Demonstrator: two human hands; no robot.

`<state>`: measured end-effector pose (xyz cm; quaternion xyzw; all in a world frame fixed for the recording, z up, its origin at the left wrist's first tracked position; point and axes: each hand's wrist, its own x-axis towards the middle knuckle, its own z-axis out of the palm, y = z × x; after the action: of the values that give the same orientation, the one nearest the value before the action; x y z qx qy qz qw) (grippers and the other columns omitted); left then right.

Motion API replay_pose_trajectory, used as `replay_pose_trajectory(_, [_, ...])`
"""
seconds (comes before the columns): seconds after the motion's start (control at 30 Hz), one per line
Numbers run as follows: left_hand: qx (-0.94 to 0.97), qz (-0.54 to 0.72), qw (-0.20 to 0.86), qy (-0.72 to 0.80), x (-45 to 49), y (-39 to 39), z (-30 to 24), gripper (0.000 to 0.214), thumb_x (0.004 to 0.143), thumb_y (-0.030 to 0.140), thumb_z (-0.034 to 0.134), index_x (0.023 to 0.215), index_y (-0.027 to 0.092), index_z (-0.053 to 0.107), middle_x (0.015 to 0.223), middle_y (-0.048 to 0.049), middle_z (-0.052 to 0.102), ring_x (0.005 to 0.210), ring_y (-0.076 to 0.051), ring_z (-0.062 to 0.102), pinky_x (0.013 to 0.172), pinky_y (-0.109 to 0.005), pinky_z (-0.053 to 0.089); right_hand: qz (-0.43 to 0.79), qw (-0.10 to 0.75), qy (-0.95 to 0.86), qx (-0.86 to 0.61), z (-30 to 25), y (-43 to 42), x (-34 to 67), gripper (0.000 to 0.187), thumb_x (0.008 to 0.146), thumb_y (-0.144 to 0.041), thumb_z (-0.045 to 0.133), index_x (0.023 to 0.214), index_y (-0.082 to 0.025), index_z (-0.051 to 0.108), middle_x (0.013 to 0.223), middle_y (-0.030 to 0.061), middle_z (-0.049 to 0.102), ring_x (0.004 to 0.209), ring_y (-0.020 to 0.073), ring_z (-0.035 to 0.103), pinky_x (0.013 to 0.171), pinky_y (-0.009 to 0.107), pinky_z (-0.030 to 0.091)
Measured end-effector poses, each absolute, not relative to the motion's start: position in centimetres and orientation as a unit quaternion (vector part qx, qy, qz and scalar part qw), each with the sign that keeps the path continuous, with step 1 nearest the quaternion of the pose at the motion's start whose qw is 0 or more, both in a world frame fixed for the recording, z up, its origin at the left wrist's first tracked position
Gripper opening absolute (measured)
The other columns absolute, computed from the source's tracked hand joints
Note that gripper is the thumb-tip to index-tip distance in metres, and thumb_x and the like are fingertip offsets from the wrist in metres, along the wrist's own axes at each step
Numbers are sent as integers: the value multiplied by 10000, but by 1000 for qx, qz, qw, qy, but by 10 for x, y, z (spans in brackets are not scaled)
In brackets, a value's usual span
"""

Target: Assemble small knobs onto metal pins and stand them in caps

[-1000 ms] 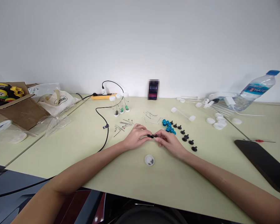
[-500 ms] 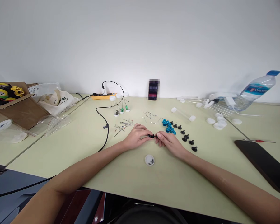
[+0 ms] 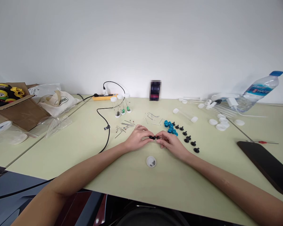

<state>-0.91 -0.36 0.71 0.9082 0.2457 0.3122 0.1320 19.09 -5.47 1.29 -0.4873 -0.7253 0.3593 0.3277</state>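
Observation:
Between my two hands is a small black part (image 3: pixel 153 137) with a thin rod running back under my left fingers. My left hand (image 3: pixel 138 138) pinches it from the left with thumb and index finger. At its right end, the thumb and fingertips of my right hand (image 3: pixel 171 142) close on it. Below them on the table sits a white cap (image 3: pixel 151 161) with several tiny dark pieces in it. Blue metallic knobs (image 3: pixel 171 127) lie just beyond my right hand, and black disc-shaped pieces with stems (image 3: pixel 186 140) form a line to their right.
Thin metal rods (image 3: pixel 124 126) and hex keys (image 3: pixel 152 116) lie beyond my hands. Clear tubes with white caps (image 3: pixel 118 108) stand behind. A phone (image 3: pixel 155 91) leans on the wall. A water bottle (image 3: pixel 259 91) and a dark slab (image 3: pixel 265 166) are rightward, a cardboard box (image 3: pixel 23 110) leftward.
My right thumb and fingers have shifted their grip around the right end of the black part. My left hand stays nearly still.

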Motion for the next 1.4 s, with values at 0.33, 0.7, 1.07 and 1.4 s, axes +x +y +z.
replay_pose_trajectory(0.33, [912, 295, 126, 256, -9, -2, 6, 282, 841, 381, 470, 1048, 246, 606, 870, -30, 640, 889, -159, 530, 863, -326, 335, 358, 331, -727, -483, 12, -55, 191, 192, 822, -347, 469, 936, -213, 546, 674, -11, 557, 595, 135, 552, 604, 276, 443])
replay_pose_trajectory(0.7, [914, 300, 126, 242, -10, -2, 5, 278, 848, 370, 464, 1048, 253, 618, 874, -22, 647, 898, -150, 519, 875, -316, 335, 361, 317, -735, -479, 18, -57, 190, 266, 858, -402, 406, 865, -195, 573, 687, 1, 582, 601, 129, 548, 592, 252, 422])
replay_pose_trajectory(1.07, [907, 324, 130, 236, -9, -3, 4, 269, 840, 380, 475, 1009, 240, 631, 869, -26, 648, 900, -156, 518, 873, -317, 345, 318, 313, -751, -487, 14, -55, 192, 455, 894, -476, 292, 700, -181, 580, 582, 4, 559, 574, 132, 540, 589, 251, 398])
replay_pose_trajectory(1.4, [903, 335, 130, 237, -9, -2, 3, 274, 846, 383, 462, 1000, 235, 634, 854, -34, 645, 876, -153, 527, 865, -316, 345, 318, 322, -744, -491, 14, -55, 192, 463, 901, -472, 274, 697, -183, 573, 577, 3, 553, 574, 134, 538, 587, 251, 395])
